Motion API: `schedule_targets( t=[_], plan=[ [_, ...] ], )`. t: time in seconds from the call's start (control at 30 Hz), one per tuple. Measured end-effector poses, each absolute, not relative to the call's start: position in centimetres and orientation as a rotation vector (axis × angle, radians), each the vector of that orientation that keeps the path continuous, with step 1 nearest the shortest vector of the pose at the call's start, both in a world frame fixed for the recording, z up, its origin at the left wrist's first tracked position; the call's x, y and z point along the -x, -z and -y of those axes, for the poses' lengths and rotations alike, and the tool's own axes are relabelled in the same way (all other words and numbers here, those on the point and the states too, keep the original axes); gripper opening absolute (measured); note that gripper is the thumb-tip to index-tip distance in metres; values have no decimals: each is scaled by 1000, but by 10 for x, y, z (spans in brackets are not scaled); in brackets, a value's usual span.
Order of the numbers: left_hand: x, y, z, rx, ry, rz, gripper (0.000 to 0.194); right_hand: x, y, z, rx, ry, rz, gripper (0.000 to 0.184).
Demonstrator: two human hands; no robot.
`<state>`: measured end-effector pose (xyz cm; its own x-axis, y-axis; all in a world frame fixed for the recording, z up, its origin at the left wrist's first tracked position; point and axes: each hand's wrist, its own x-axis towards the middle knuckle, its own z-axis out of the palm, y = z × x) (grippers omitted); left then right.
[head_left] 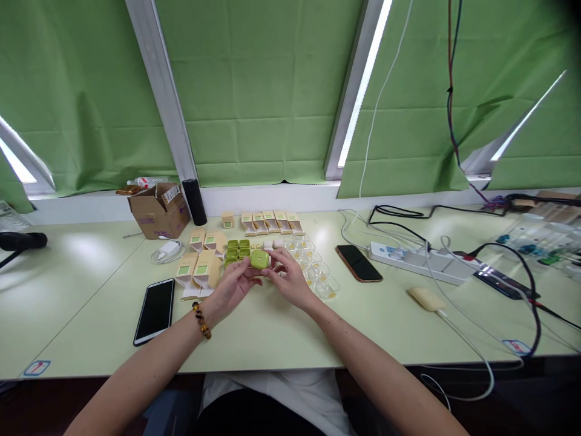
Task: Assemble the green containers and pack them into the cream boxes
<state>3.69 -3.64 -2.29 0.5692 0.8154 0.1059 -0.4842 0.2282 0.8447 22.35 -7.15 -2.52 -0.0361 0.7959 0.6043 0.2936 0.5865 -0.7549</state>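
A small green square case with rounded corners [260,259] is held up between my two hands over the table. My left hand [235,283] grips its left side, fingers curled under it. On its right edge, my right hand [287,275] pinches it with thumb and fingers. Just behind are several green square pieces [238,247] in a cluster, partly hidden by the hands. To the right of them, clear plastic pieces [324,281] lie in rows. Open cream cartons with green labels [205,269] stand to the left, and more cartons [271,222] line up behind.
A phone [155,310] lies left of my arm, another phone [358,263] to the right. Farther right are a power strip [417,261], a cream mouse-like device [426,298] and loose cables. A cardboard box [160,212] and black cylinder [194,201] stand at the back left.
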Motion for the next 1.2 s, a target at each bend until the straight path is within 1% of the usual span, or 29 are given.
schedule_targets(
  t=[0.1, 0.23, 0.3, 0.33, 0.4, 0.47, 0.57, 0.67, 0.77, 0.93, 1.2],
  plan=[
    [-37, 23, 38, -976, -925, -360, 28, -223, 26, 70, 951, -496, 1621, 42],
    [-35, 19, 38, -991, -958, -377, 27, -225, 27, 69, 1000, -364, 1699, 49],
    [-33, 16, 36, -998, -987, -407, 28, -227, 26, 69, 1054, -248, 1722, 49],
    [-31, 14, 34, -1002, -1019, -421, 29, -229, 26, 69, 1083, -177, 1729, 45],
    [-27, 12, 28, -1015, -1132, -443, 34, -231, 26, 69, 1134, -37, 1751, 30],
    [-24, 12, 21, -1036, -1256, -464, 45, -232, 27, 68, 1176, 66, 1812, 17],
    [-22, 16, 13, -1073, -1342, -494, 58, -228, 30, 66, 1282, 183, 1967, 13],
    [-21, 19, 10, -1084, -1381, -504, 58, -219, 32, 62, 1412, 276, 2158, 11],
    [-22, 19, 9, -1098, -1440, -501, 56, -208, 32, 57, 1522, 337, 2291, 12],
    [-23, 22, 8, -1197, -1501, -514, 55, -196, 28, 50, 1646, 374, 2351, 13],
    [-25, 32, 6, -1240, -1471, -531, 60, -193, 36, 42, 1663, 373, 2357, 15]
  ],
)
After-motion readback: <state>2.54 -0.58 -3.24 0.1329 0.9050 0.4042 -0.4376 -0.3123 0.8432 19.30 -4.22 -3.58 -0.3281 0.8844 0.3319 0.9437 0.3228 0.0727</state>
